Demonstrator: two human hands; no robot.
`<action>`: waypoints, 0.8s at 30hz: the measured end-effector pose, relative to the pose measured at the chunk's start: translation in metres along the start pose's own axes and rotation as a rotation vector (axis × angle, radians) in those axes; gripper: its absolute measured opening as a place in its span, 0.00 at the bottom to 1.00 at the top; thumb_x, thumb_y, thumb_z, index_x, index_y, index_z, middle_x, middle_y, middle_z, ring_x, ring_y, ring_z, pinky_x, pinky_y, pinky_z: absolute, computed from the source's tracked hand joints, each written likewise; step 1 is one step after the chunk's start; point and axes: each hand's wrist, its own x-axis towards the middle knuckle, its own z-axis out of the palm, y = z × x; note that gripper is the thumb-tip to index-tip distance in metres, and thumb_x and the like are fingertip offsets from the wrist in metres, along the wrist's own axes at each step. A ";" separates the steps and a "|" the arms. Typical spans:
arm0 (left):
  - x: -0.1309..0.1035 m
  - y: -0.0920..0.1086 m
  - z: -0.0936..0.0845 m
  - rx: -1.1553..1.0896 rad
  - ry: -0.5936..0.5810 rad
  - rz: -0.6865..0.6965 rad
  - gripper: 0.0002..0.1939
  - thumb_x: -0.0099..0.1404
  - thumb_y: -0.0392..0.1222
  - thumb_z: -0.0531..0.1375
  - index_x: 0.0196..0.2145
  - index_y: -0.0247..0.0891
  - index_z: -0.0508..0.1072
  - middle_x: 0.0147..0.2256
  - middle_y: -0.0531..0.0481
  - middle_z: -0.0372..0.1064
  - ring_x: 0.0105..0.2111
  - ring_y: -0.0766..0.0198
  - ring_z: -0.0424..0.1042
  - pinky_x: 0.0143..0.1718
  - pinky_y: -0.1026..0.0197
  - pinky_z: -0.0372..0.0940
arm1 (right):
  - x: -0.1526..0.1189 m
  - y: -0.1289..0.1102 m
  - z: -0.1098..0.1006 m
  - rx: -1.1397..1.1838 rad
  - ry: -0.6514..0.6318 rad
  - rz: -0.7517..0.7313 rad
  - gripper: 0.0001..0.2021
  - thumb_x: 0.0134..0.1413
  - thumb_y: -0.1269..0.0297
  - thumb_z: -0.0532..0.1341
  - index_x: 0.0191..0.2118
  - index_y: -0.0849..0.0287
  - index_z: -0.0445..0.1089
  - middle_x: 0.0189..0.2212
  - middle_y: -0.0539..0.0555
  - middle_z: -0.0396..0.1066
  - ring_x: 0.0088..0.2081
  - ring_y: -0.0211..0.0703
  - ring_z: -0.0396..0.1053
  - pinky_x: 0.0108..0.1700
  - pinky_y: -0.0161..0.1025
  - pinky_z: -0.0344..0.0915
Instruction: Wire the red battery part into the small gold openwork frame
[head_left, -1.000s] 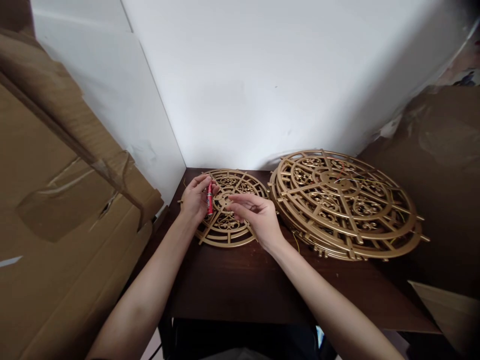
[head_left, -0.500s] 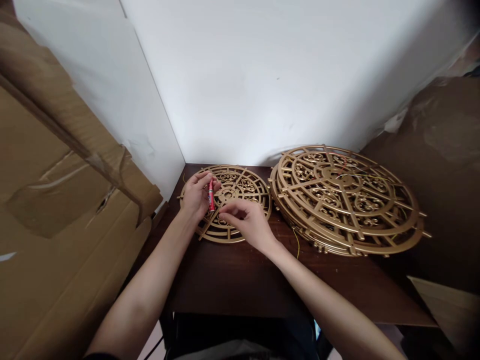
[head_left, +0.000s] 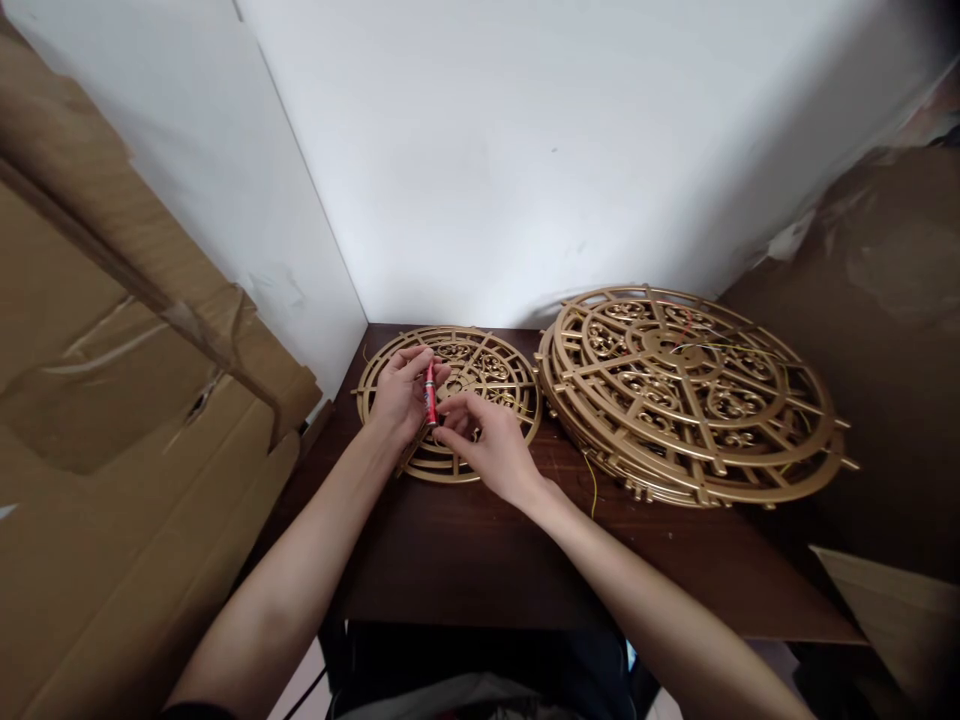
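Observation:
A small red tube (head_left: 430,398) with a pointed tip, which looks like a glue tube, is in my left hand (head_left: 400,393). The tube stands nearly upright, with my fingers closed around its upper part. My right hand (head_left: 487,440) is at the tube's lower end, thumb and forefinger apart and curved toward it. Whether these fingertips touch the tube I cannot tell. Below both hands lies a round gold openwork panel (head_left: 517,447) with scrollwork and a central ring, partly covered by my hands.
More gold round panels (head_left: 690,400) are stacked to the right on the dark brown table (head_left: 480,560). A thin yellow wire (head_left: 595,490) hangs from the stack. Cardboard (head_left: 150,400) lines the left side, brown sheeting (head_left: 885,360) the right, and a white wall (head_left: 465,180) the back.
The red tube has shifted slightly right in my left hand and stands more upright. My right hand has moved slightly left to the tube, with thumb and forefinger spreading apart.

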 end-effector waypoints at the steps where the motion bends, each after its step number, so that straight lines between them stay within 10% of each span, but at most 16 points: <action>1: 0.000 0.000 0.000 -0.003 -0.003 -0.002 0.08 0.55 0.27 0.63 0.29 0.34 0.68 0.23 0.54 0.68 0.24 0.72 0.70 0.30 0.68 0.71 | 0.000 0.000 0.000 -0.001 -0.001 -0.005 0.08 0.51 0.71 0.64 0.39 0.58 0.71 0.25 0.47 0.70 0.26 0.34 0.67 0.31 0.33 0.65; 24: -0.007 -0.005 0.003 0.148 -0.010 0.103 0.09 0.52 0.32 0.63 0.30 0.35 0.66 0.22 0.56 0.66 0.20 0.72 0.68 0.23 0.70 0.68 | -0.007 0.003 0.001 -0.314 -0.043 -0.295 0.09 0.61 0.66 0.58 0.46 0.57 0.69 0.38 0.54 0.74 0.42 0.42 0.71 0.46 0.38 0.66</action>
